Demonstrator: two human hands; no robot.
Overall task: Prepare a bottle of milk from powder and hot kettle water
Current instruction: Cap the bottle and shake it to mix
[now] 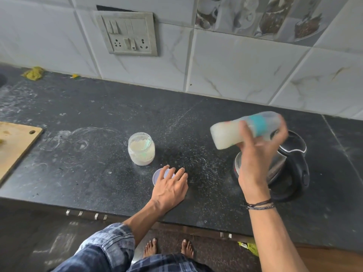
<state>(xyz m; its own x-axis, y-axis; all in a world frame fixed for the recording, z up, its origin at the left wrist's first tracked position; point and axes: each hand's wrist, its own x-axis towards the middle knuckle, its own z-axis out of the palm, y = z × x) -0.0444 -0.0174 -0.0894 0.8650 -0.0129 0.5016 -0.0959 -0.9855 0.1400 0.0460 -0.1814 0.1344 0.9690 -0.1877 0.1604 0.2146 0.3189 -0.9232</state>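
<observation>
Lying almost on its side in the air at the right of the frame, the bottle (225, 135) is blurred, its base pointing left and its clear capped end pointing toward the upper right. A pale milky liquid fills the base end, and a teal band circles it nearer the cap. The right hand (255, 154) grips the bottle around its middle, with the fingers curled over the far side and one finger stretched along the near side. Dark threads (259, 204) are tied round that wrist. Just below and behind the hand, a steel kettle (290, 160) with a black lid and handle stands on the dark speckled counter (98, 173).

Near the middle of the frame stands an open clear jar (141, 154) of whitish powder, with a pale green scoop (147, 143) leaning inside it. Below and to the right of the jar, a round pale lid (157, 176) lies flat on the counter. The left hand (170, 185) rests palm down over it with loosely spread, nearly straight fingers, touching its top without curling round it.

White smears and dust mark the counter around the jar. A wooden cutting board (15, 142) juts in at the left edge. A yellow cloth (34, 73) lies by the wall at the upper left. On the marbled wall tiles (245, 71) above sits a grey switch panel (129, 34) with two sockets. At the bottom of the frame a checked sleeve (110, 244) and bare feet (151, 248) show
</observation>
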